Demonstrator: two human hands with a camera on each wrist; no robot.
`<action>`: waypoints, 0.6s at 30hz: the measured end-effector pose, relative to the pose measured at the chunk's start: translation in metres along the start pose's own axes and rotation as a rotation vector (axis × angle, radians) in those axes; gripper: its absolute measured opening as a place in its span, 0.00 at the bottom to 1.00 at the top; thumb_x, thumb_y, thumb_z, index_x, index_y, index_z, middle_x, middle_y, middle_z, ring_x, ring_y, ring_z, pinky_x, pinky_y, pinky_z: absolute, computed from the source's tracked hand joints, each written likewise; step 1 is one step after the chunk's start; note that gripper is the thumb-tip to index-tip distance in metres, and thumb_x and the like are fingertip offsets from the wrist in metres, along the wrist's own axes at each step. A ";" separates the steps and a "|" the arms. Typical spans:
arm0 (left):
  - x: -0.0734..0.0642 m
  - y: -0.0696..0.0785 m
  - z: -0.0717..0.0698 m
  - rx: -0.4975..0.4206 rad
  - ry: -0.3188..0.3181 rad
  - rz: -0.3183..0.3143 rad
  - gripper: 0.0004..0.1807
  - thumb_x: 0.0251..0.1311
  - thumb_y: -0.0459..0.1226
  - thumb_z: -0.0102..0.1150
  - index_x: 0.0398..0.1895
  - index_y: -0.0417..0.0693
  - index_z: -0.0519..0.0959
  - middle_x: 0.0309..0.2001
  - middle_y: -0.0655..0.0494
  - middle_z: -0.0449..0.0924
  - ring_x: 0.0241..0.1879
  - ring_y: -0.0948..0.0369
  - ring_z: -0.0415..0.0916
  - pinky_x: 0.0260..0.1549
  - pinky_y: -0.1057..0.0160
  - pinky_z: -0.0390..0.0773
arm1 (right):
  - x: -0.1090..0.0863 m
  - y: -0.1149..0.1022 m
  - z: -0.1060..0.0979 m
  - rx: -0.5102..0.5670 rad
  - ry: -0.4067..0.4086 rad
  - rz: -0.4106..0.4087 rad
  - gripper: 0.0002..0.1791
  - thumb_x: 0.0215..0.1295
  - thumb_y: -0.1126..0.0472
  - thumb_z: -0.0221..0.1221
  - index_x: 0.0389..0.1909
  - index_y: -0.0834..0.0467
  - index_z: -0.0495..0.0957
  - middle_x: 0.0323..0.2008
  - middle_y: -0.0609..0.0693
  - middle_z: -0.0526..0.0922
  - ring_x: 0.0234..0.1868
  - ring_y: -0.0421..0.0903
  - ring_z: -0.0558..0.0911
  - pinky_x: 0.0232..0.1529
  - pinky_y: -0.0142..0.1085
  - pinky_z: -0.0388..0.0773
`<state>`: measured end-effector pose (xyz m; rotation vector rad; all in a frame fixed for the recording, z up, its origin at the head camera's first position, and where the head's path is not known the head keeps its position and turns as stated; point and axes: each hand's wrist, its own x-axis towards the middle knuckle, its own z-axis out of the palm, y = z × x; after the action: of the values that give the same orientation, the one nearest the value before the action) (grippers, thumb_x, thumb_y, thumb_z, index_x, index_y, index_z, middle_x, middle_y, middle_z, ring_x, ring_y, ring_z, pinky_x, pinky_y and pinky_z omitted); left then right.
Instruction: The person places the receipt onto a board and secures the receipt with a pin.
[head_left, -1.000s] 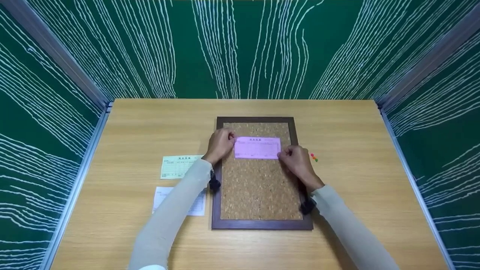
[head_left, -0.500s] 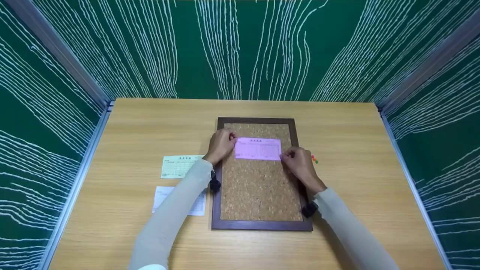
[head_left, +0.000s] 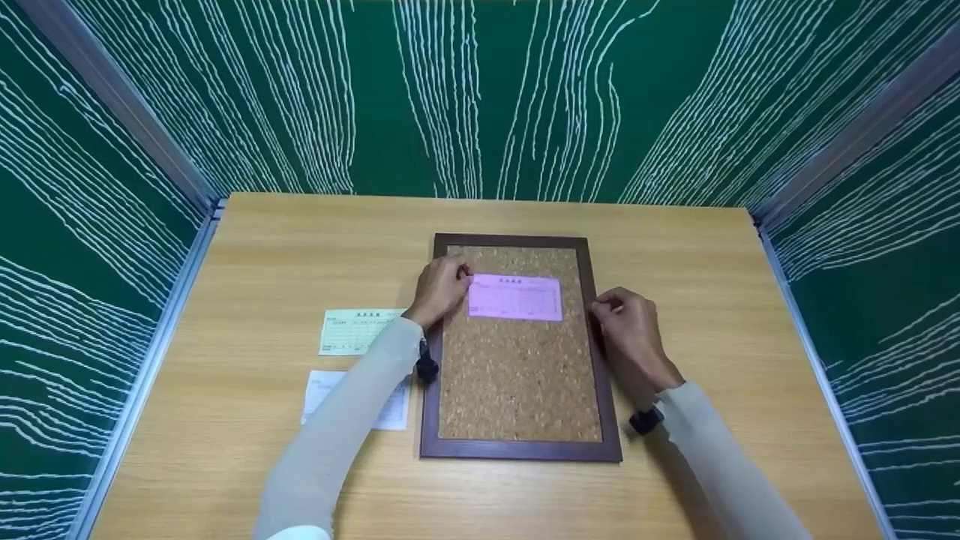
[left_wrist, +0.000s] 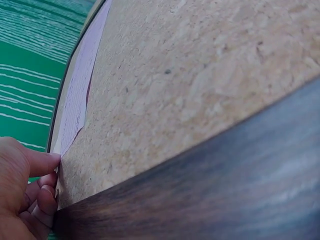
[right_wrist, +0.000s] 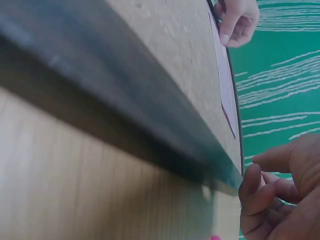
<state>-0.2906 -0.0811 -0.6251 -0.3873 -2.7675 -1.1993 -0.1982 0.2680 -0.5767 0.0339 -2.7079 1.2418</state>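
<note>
A pink printed slip (head_left: 515, 298) lies across the upper part of a cork board (head_left: 521, 375) with a dark brown frame. At the slip's upper left corner, my left hand (head_left: 441, 291) pinches the paper between thumb and fingers; the left wrist view shows the thumb (left_wrist: 45, 162) at that corner. My right hand (head_left: 630, 326) hovers at the board's right frame edge, apart from the slip. Its fingers (right_wrist: 257, 192) are loosely bent, and nothing shows between them. A small pink thing (right_wrist: 215, 237) peeks in at the bottom of the right wrist view.
Left of the board, a green printed slip (head_left: 352, 330) and a white printed slip (head_left: 322, 386) lie on the wooden table (head_left: 750, 337), each partly covered by my left arm. Green walls (head_left: 495, 97) with white wavy lines enclose the table's back and sides.
My right hand has let go of the slip's lower right corner and moved right, now covering the small coloured things beside the board. My left hand stays at its corner.
</note>
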 end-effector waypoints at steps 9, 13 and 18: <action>-0.004 0.016 -0.007 0.040 -0.017 -0.016 0.04 0.69 0.31 0.67 0.37 0.42 0.90 0.35 0.51 0.87 0.36 0.55 0.81 0.38 0.54 0.81 | -0.004 0.010 -0.024 -0.039 0.015 -0.004 0.10 0.75 0.68 0.66 0.50 0.71 0.87 0.35 0.60 0.89 0.33 0.48 0.84 0.27 0.22 0.74; -0.004 0.015 -0.005 0.051 -0.020 -0.009 0.04 0.70 0.32 0.67 0.38 0.44 0.90 0.36 0.54 0.87 0.37 0.58 0.81 0.39 0.57 0.80 | -0.007 0.013 -0.033 -0.050 0.023 0.000 0.11 0.75 0.68 0.66 0.51 0.72 0.86 0.37 0.62 0.89 0.37 0.52 0.85 0.29 0.22 0.74; -0.014 0.036 -0.019 0.117 -0.095 -0.001 0.06 0.74 0.31 0.66 0.47 0.38 0.89 0.45 0.45 0.87 0.47 0.50 0.84 0.48 0.49 0.85 | -0.008 0.016 -0.041 -0.045 0.036 0.010 0.12 0.75 0.68 0.67 0.52 0.72 0.86 0.39 0.63 0.90 0.37 0.51 0.86 0.29 0.21 0.75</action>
<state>-0.2672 -0.0737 -0.5897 -0.4422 -2.9010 -1.0386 -0.1862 0.3093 -0.5638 -0.0071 -2.7073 1.1725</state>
